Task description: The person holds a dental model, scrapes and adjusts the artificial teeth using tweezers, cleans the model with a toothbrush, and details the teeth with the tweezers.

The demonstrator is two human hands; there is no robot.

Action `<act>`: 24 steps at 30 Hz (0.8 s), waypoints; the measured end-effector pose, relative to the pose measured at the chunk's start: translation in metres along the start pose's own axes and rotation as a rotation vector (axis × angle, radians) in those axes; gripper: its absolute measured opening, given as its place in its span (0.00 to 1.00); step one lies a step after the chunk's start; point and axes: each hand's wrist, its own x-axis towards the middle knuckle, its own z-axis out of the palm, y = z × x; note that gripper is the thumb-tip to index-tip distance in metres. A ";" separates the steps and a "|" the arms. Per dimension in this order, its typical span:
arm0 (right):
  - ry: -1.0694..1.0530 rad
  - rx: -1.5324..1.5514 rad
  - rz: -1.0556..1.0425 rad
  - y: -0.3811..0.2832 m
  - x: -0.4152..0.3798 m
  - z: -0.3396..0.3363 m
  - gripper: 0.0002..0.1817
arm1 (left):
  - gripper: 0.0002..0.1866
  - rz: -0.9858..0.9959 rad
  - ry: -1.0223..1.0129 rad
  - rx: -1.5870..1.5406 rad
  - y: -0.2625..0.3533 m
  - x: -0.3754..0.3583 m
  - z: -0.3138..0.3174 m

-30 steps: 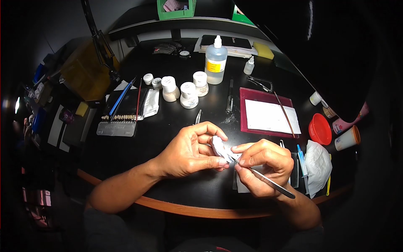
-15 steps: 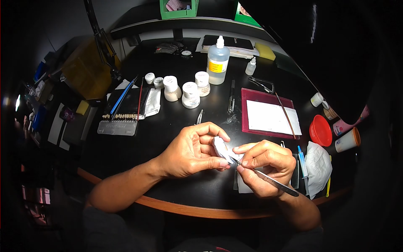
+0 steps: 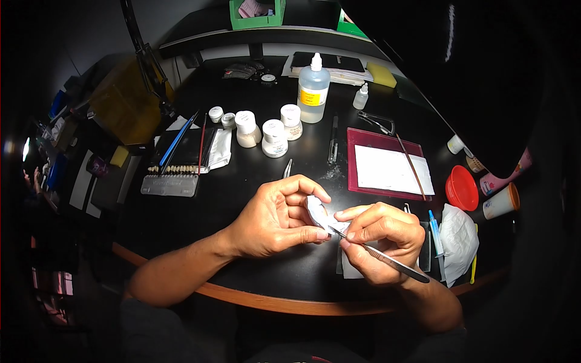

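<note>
My left hand (image 3: 275, 224) is closed around a small white piece (image 3: 316, 212), which looks like a plaster dental model. Its thumb presses from below and the fingers from behind, so part of the piece is hidden. My right hand (image 3: 387, 239) grips metal tweezers (image 3: 393, 263) like a pen, their ridged shank slanting down to the right. The tip of the tweezers is at the lower right of the white piece; whether it touches cannot be made out.
Beyond my hands stand several white-lidded jars (image 3: 275, 139) and a large dropper bottle (image 3: 312, 91). A tooth shade guide (image 3: 168, 183) lies left. At right are a maroon tray (image 3: 393, 134) with white paper, a red bowl (image 3: 462, 189), a syringe (image 3: 436, 233) and crumpled tissue (image 3: 458, 242).
Both hands keep nearly the same pose around the white piece. The right hand and the tweezers have shifted very slightly left.
</note>
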 end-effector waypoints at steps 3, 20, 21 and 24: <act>-0.010 -0.006 -0.015 0.001 0.000 -0.001 0.07 | 0.24 -0.006 0.010 0.024 0.002 0.000 0.001; -0.042 -0.028 -0.042 0.004 0.000 -0.004 0.09 | 0.30 0.020 0.072 -0.017 0.006 -0.002 0.006; -0.033 -0.025 -0.031 0.004 0.000 -0.004 0.09 | 0.31 0.028 0.089 -0.036 0.004 -0.002 0.005; -0.017 -0.017 -0.007 0.004 -0.001 -0.003 0.08 | 0.33 0.043 0.069 0.008 0.002 -0.001 0.002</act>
